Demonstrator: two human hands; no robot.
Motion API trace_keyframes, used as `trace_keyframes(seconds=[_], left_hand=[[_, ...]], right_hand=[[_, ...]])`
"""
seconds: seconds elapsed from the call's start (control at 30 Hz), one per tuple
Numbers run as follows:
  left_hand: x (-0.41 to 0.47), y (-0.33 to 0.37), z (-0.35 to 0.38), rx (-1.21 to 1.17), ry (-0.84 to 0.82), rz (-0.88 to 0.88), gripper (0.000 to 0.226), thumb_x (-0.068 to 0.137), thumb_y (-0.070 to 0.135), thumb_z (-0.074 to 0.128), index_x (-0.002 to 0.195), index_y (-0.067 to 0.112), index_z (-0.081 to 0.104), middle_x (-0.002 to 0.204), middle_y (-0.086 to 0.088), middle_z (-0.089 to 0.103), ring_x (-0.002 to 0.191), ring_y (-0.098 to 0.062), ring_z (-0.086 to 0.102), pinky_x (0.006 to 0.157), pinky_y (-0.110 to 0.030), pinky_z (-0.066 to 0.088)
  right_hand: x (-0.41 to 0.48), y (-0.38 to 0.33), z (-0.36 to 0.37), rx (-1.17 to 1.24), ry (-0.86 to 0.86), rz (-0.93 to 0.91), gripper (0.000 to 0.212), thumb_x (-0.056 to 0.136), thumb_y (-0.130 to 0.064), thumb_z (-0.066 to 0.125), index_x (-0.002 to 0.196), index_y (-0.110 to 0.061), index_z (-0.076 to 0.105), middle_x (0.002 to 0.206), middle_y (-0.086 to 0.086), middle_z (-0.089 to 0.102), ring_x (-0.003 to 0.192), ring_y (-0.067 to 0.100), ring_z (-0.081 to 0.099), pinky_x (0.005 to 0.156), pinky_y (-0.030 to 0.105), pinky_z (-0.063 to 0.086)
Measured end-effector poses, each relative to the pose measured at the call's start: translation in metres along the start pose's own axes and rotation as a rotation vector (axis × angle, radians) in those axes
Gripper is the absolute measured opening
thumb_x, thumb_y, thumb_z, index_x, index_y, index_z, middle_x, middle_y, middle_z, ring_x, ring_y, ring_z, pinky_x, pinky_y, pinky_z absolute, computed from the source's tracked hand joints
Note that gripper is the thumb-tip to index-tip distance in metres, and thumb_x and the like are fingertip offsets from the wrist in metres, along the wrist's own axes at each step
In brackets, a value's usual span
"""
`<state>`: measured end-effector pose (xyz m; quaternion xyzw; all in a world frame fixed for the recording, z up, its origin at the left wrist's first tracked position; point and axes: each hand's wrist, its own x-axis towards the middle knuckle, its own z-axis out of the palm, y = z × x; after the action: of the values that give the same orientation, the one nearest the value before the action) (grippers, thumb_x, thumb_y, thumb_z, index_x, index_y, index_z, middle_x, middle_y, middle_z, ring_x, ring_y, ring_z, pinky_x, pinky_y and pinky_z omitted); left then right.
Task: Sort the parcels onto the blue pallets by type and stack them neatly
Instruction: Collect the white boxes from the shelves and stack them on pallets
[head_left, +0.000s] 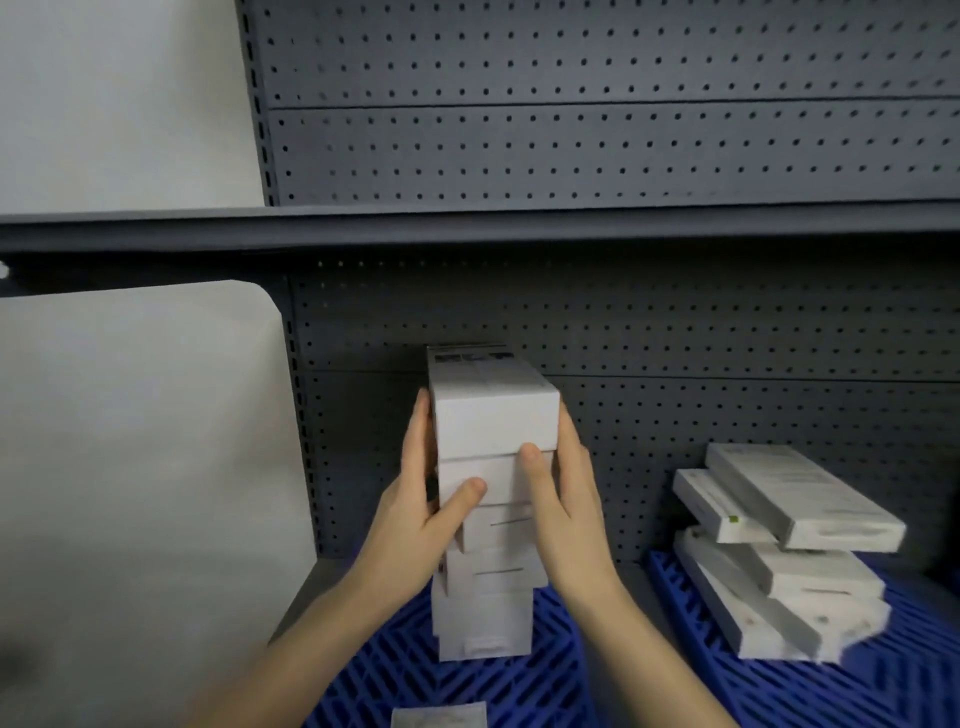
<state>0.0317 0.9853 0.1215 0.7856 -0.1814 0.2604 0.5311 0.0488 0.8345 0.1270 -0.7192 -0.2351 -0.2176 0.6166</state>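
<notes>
A tall stack of several small white boxes (491, 519) stands on the left blue pallet (457, 680). My left hand (415, 519) presses its left side with the thumb across the front. On the right side my right hand (563, 514) clasps the upper boxes, thumb on the front. The top box (493, 410) sits slightly off from those beneath. On the right blue pallet (893, 680) lies a loose pile of flat long white boxes (779, 551), some skewed across each other.
A dark grey pegboard shelf unit (623, 322) backs both pallets, with an upper shelf edge (467, 226) overhead. A white wall (140, 441) is at the left. Another white box (439, 716) shows at the bottom edge.
</notes>
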Motion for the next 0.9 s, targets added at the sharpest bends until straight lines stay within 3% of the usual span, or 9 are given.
trace_keyframes(seconds=[0.07, 0.17, 0.43, 0.53, 0.63, 0.9], left_hand=[[-0.002, -0.001, 0.004, -0.023, 0.021, 0.001, 0.092, 0.089, 0.026, 0.062, 0.143, 0.057, -0.006, 0.14, 0.025, 0.045, 0.124, 0.004, 0.048, 0.096, -0.015, 0.045], [-0.003, -0.001, 0.003, -0.07, 0.033, 0.004, 0.095, 0.087, 0.026, 0.064, 0.144, 0.054, -0.006, 0.141, 0.021, 0.043, 0.123, 0.004, 0.049, 0.092, -0.01, 0.043], [-0.012, -0.003, -0.034, -0.112, 0.026, 0.023, 0.086, 0.091, 0.029, 0.056, 0.149, 0.042, -0.005, 0.137, 0.031, 0.043, 0.124, 0.006, 0.047, 0.093, -0.009, 0.041], [-0.018, -0.008, -0.058, -0.085, 0.024, 0.028, 0.086, 0.091, 0.032, 0.057, 0.15, 0.041, -0.005, 0.139, 0.03, 0.042, 0.127, 0.003, 0.046, 0.103, -0.021, 0.042], [-0.027, -0.015, -0.08, -0.082, 0.061, 0.002, 0.09, 0.088, 0.03, 0.063, 0.151, 0.034, -0.001, 0.14, 0.021, 0.046, 0.126, -0.003, 0.049, 0.104, -0.035, 0.045], [-0.057, -0.052, -0.11, -0.104, 0.056, -0.099, 0.095, 0.08, 0.028, 0.068, 0.15, 0.035, 0.004, 0.129, 0.026, 0.054, 0.116, 0.001, 0.056, 0.089, -0.017, 0.051]], right_hand=[[-0.001, 0.0, 0.004, 0.033, 0.015, 0.002, 0.052, 0.096, -0.05, 0.039, 0.144, -0.051, 0.02, 0.144, -0.018, 0.039, 0.131, -0.004, 0.037, 0.111, 0.039, 0.035], [-0.004, -0.003, 0.011, 0.034, 0.024, -0.007, 0.054, 0.094, -0.049, 0.04, 0.145, -0.049, 0.021, 0.146, -0.018, 0.04, 0.134, 0.006, 0.039, 0.111, 0.045, 0.035], [-0.018, -0.021, 0.046, 0.111, -0.004, -0.014, 0.054, 0.097, -0.038, 0.042, 0.145, -0.049, 0.02, 0.146, -0.025, 0.037, 0.133, -0.003, 0.036, 0.112, 0.041, 0.035], [-0.018, -0.027, 0.066, 0.15, -0.036, -0.022, 0.054, 0.1, -0.03, 0.043, 0.147, -0.045, 0.02, 0.148, -0.02, 0.037, 0.135, 0.002, 0.036, 0.113, 0.043, 0.034], [-0.023, -0.029, 0.091, 0.169, -0.067, -0.038, 0.058, 0.095, -0.037, 0.046, 0.147, -0.045, 0.02, 0.15, -0.02, 0.034, 0.138, 0.005, 0.033, 0.113, 0.044, 0.033], [-0.047, -0.007, 0.142, 0.127, -0.088, 0.023, 0.059, 0.094, -0.041, 0.047, 0.146, -0.047, 0.02, 0.149, -0.022, 0.034, 0.138, 0.001, 0.031, 0.113, 0.043, 0.032]])
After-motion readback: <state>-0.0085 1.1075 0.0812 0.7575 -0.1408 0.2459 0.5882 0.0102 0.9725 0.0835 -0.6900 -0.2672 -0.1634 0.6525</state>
